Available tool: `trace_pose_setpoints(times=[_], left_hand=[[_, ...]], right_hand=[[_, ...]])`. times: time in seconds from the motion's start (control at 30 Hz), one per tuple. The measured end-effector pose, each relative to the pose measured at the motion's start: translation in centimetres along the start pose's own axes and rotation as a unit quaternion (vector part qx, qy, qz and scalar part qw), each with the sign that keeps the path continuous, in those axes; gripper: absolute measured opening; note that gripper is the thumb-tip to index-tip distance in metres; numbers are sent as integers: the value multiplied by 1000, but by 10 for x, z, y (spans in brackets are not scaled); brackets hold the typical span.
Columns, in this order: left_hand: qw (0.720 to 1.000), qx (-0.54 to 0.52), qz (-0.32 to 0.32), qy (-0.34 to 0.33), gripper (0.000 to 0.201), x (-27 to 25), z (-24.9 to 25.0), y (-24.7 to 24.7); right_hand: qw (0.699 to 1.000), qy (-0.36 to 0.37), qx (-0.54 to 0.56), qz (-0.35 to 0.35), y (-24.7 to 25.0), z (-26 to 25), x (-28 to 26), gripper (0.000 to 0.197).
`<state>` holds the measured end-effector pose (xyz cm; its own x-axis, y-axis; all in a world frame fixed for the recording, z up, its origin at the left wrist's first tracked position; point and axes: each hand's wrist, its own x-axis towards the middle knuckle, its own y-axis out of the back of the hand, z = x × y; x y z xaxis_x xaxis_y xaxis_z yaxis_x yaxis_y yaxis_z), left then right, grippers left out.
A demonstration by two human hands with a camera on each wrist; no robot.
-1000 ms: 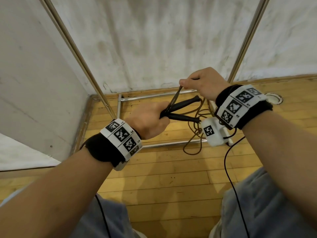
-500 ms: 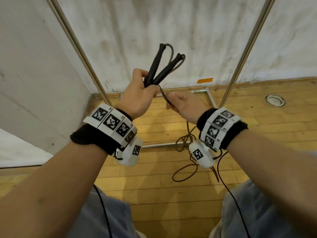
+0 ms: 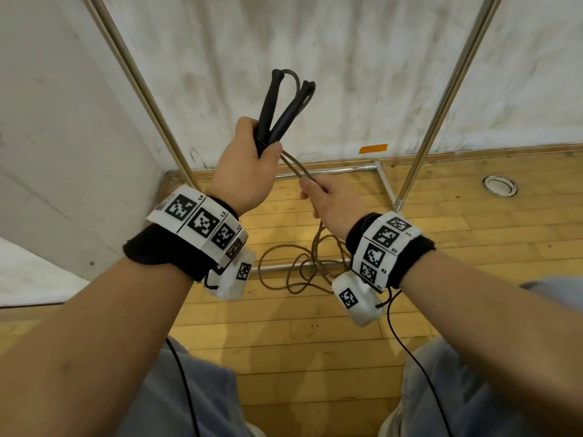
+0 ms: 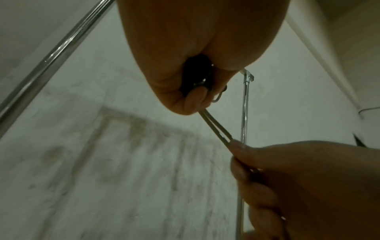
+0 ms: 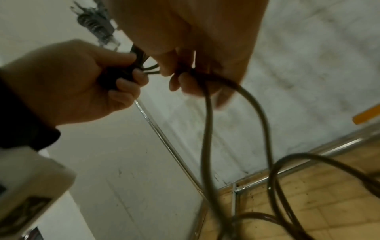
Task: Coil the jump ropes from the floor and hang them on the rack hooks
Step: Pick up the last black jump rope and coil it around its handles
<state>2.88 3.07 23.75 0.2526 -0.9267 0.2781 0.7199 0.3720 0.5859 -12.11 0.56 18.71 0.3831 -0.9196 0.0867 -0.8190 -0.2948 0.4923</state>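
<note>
Nearest, loose loops of one thin brown rubber jump rope (image 3: 285, 272) lie on the wooden plank floor (image 3: 284, 348). Above them the right hand (image 3: 334, 203) pinches two cord strands together; the left hand (image 3: 249, 171) grips the two black tapered handles (image 3: 277, 111), pointing up. To coil well, I judge each pull should be even, looped into the left fist without twists. Behind stand two slanted chrome rack poles (image 3: 438, 99).

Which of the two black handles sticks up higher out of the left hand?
The left handle: in the head view its tip rises above that of the right handle, which leans rightward. The left hand grips both at their lower ends.
</note>
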Motion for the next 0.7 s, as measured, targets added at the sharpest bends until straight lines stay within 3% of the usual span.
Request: trace_pose_setpoints(times=[0.1,0.2,0.27,0.37,0.53,0.7], left_hand=[[989,146,-16,0,29,3,-17,6],[955,283,-78,37,22,3,-36,5],[933,336,-115,53,16,1,-42,-6],[915,358,-171,67,24,-7,-47,-24],[897,392,-204,-13,45,-16,-41,-35],[886,389,-247,-39,21,-26,-20,-42]], right_hand=[[998,-13,-62,-29,6,-4,0,40],[992,7,-100,-71,19,-14,1,37],[985,27,-121,-123,22,-21,-1,32],[975,59,-145,-156,18,-28,-5,27],[974,102,-177,-99,26,-24,3,30],[969,67,-236,-42,43,-9,17,35]])
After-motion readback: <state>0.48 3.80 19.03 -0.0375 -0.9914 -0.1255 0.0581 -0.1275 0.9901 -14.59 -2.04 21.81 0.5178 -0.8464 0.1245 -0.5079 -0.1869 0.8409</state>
